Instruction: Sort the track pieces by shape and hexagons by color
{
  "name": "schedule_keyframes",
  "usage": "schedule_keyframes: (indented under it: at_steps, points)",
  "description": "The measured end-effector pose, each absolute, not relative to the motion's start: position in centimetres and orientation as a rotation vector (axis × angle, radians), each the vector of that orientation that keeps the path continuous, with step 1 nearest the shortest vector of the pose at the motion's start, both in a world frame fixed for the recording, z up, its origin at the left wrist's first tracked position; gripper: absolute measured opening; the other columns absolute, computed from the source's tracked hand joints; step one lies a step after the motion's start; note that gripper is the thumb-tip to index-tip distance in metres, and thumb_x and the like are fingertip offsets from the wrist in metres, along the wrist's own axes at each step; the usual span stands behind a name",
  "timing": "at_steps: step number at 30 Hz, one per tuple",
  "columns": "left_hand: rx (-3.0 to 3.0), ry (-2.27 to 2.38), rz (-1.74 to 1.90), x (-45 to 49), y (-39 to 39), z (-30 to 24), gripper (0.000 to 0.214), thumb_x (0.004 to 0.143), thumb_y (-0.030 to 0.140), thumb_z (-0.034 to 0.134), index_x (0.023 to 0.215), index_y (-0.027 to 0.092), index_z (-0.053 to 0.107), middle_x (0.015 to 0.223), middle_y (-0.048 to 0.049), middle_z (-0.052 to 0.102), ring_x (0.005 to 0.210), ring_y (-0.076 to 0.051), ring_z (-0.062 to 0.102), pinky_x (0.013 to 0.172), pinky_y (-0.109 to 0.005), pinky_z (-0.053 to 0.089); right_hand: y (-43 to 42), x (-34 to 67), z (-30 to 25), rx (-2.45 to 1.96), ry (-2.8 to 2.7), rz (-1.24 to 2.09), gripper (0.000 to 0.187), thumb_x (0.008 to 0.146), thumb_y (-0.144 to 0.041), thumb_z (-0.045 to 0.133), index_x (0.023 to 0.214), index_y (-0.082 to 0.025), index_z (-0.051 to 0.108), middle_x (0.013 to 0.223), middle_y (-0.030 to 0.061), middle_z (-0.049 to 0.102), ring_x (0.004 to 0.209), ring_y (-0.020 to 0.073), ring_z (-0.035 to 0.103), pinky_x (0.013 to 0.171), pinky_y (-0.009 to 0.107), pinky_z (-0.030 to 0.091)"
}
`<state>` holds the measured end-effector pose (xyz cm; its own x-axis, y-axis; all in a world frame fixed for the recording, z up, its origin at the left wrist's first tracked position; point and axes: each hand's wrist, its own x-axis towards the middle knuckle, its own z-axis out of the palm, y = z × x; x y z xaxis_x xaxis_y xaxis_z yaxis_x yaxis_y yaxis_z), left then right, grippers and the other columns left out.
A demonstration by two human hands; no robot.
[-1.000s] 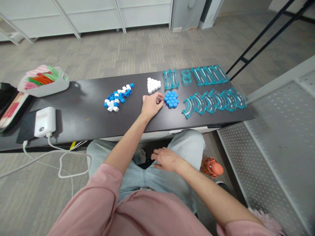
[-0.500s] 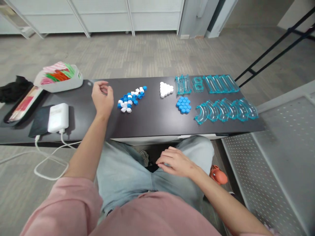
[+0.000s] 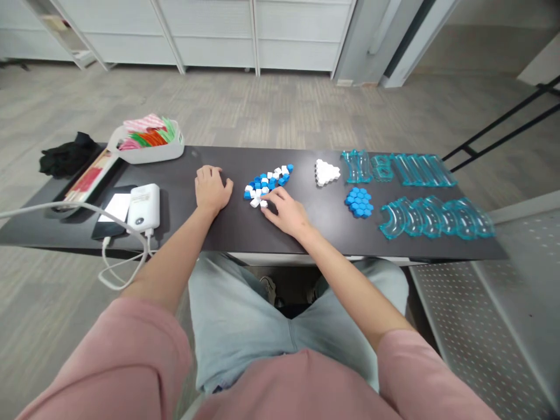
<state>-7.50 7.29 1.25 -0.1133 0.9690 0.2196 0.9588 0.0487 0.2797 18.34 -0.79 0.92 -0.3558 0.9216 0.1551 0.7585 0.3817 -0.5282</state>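
A loose pile of small blue and white hexagonal blocks point(image 3: 259, 184) lies on the dark table in front of me. My right hand point(image 3: 286, 214) reaches to the near right edge of the pile. Its thumb and index finger are at either side of a white hexagonal block point(image 3: 263, 204), which still sits on the table. Left of the pile, my left hand point(image 3: 212, 189) rests on the tabletop with thumb apart from fingers, holding nothing. Right of the pile are a white cluster of hexagonal blocks point(image 3: 326, 172) and a blue cluster of them point(image 3: 359, 202).
Clear teal straight pieces point(image 3: 423, 170) and curved pieces point(image 3: 433, 217) lie at the right. At the left are a white basket point(image 3: 151, 154) of colourful strips, a black tray point(image 3: 65, 211), a black cloth point(image 3: 67, 154) and a white charger point(image 3: 144, 207) with cables.
My right hand has risen from my lap to the block pile. My left hand has lowered onto the table with its fingers less curled. The view has shifted left.
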Motion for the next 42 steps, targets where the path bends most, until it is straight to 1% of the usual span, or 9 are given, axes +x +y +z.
schedule_keyframes:
  at_steps: [4,8,13,15,17,23,28,36,42]
  points:
    - [2.056,2.287,0.545,-7.4,7.3,1.2,0.061,0.106,0.04,0.055,0.156,0.008,0.069,0.169,-0.0327,0.063,0.163,-0.05,0.051,0.138,-0.065,0.045,-0.7,18.6,0.3,-1.442,-2.266,0.462,0.026,0.121,-0.035,0.071,0.142,-0.029,0.084,0.155,0.0079,0.077,0.118,0.026,0.082,0.094,0.036,0.065]
    - [2.055,2.279,0.545,-7.2,7.3,1.2,0.062,0.106,0.041,0.054,0.157,0.008,0.069,0.169,-0.0326,0.061,0.163,-0.052,0.05,0.138,-0.066,0.043,-1.7,21.5,-0.4,-1.461,-2.217,0.418,0.026,0.123,-0.034,0.064,0.138,-0.03,0.085,0.146,0.0071,0.083,0.124,0.0258,0.082,0.098,0.035,0.065]
    - [2.021,2.263,0.568,-7.3,7.3,1.2,0.062,0.106,0.042,0.056,0.158,0.011,0.07,0.17,-0.0309,0.06,0.164,-0.052,0.049,0.14,-0.067,0.041,-2.0,26.6,-0.6,-1.676,-2.02,0.287,0.024,0.119,-0.032,0.067,0.132,-0.027,0.085,0.141,0.0103,0.085,0.119,0.0288,0.083,0.098,0.04,0.067]
    - [2.011,2.261,0.573,-7.3,7.3,1.2,0.062,0.106,0.042,0.057,0.159,0.012,0.07,0.17,-0.0302,0.06,0.164,-0.052,0.049,0.141,-0.067,0.04,-2.3,28.1,-0.6,-1.731,-1.951,0.211,0.027,0.117,-0.032,0.067,0.136,-0.024,0.085,0.147,0.014,0.082,0.118,0.0305,0.084,0.099,0.042,0.069]
    - [2.005,2.256,0.582,-7.4,7.3,1.3,0.062,0.106,0.041,0.058,0.16,0.013,0.07,0.169,-0.0298,0.06,0.163,-0.052,0.05,0.14,-0.068,0.04,-2.9,29.0,-0.8,-1.739,-1.931,0.156,0.034,0.116,-0.033,0.068,0.145,-0.022,0.083,0.155,0.0166,0.079,0.126,0.0327,0.083,0.103,0.044,0.071]
    - [1.966,2.222,0.605,-7.6,7.3,1.3,0.064,0.104,0.042,0.063,0.161,0.015,0.07,0.171,-0.0298,0.058,0.165,-0.053,0.048,0.141,-0.069,0.04,-4.0,29.2,-1.4,-1.763,-1.946,0.111,0.046,0.114,-0.036,0.067,0.157,-0.022,0.078,0.16,0.0183,0.075,0.14,0.0373,0.078,0.11,0.049,0.072]
    - [1.961,2.219,0.603,-7.7,7.3,1.4,0.064,0.105,0.044,0.061,0.162,0.015,0.07,0.172,-0.0295,0.057,0.165,-0.054,0.048,0.143,-0.07,0.038,-3.8,29.2,-1.5,-1.857,-1.853,0.032,0.057,0.11,-0.037,0.07,0.162,-0.015,0.072,0.164,0.0262,0.069,0.145,0.0438,0.073,0.118,0.058,0.066]
    - [1.982,2.249,0.584,-7.6,7.2,1.3,0.063,0.105,0.044,0.058,0.161,0.018,0.07,0.171,-0.0278,0.059,0.163,-0.053,0.05,0.141,-0.07,0.041,-3.8,28.9,-1.9,-1.933,-1.806,0.011,0.065,0.108,-0.042,0.069,0.166,-0.013,0.066,0.173,0.0271,0.066,0.145,0.0464,0.066,0.123,0.063,0.058]
    - [2.052,2.256,0.529,-7.6,7.2,1.4,0.064,0.107,0.043,0.055,0.159,0.008,0.071,0.169,-0.031,0.06,0.158,-0.054,0.053,0.137,-0.071,0.044,-3.3,28.9,-2.0,-1.967,-1.804,0.039,0.071,0.109,-0.044,0.07,0.17,-0.01,0.061,0.178,0.0311,0.056,0.153,0.0477,0.063,0.132,0.065,0.053]
